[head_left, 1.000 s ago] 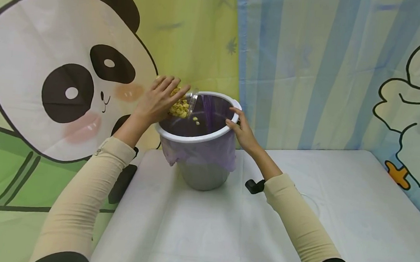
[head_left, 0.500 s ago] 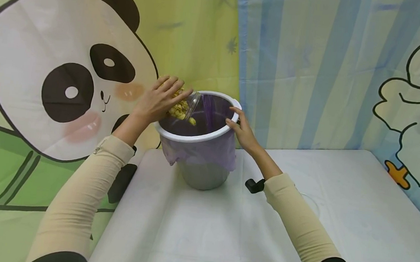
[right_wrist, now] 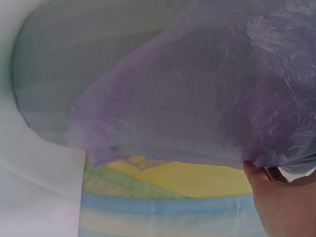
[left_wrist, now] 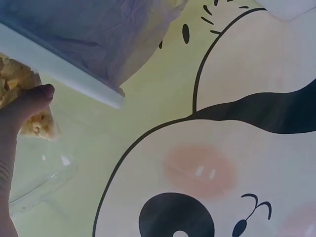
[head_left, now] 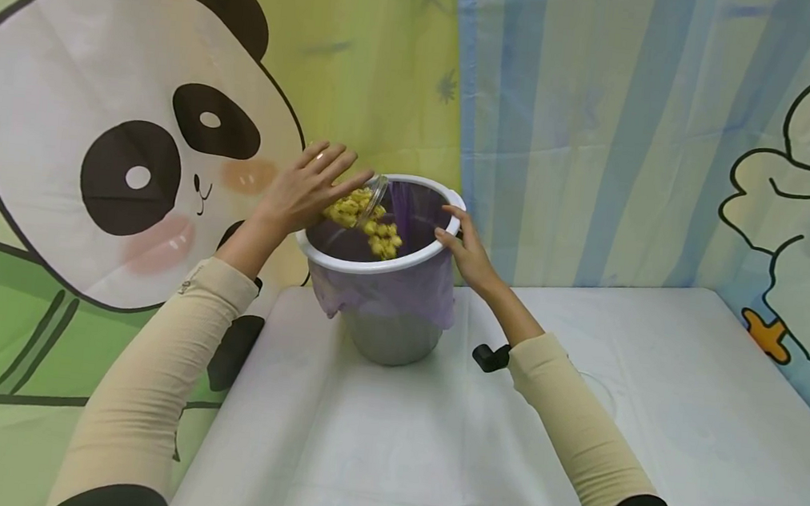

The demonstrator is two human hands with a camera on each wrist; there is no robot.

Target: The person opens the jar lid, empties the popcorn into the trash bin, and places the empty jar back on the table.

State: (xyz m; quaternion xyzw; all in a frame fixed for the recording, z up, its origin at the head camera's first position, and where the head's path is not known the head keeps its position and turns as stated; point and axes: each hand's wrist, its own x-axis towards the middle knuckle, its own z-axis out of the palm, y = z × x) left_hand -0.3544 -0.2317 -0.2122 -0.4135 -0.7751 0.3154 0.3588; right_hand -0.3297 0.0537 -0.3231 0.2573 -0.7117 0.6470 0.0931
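A grey bin [head_left: 391, 342] with a white rim [head_left: 375, 268] stands upright, lined with a purple plastic bag [head_left: 401, 294] folded over its edge. My left hand [head_left: 301, 196] holds a clear jar [head_left: 375, 196], tipped mouth-down over the bin's left side. Yellow popcorn-like pieces [head_left: 384, 241] tumble from its mouth, and more are inside the jar. In the left wrist view the thumb lies along the jar [left_wrist: 37, 182] just by the rim. My right hand [head_left: 473, 252] grips the rim on the right, its fingers on the bag in the right wrist view.
The bin stands on a white-covered table [head_left: 474, 452] near its back left. Behind it hangs a curtain [head_left: 567, 139] with blue stripes, and a panda print [head_left: 132, 60] covers the left wall. A black wrist mount [head_left: 491, 359] juts out at the right cuff.
The left hand has tilted the jar further downward. A few falling pieces have become a clump pouring into the bin. The right hand and the bin hold still.
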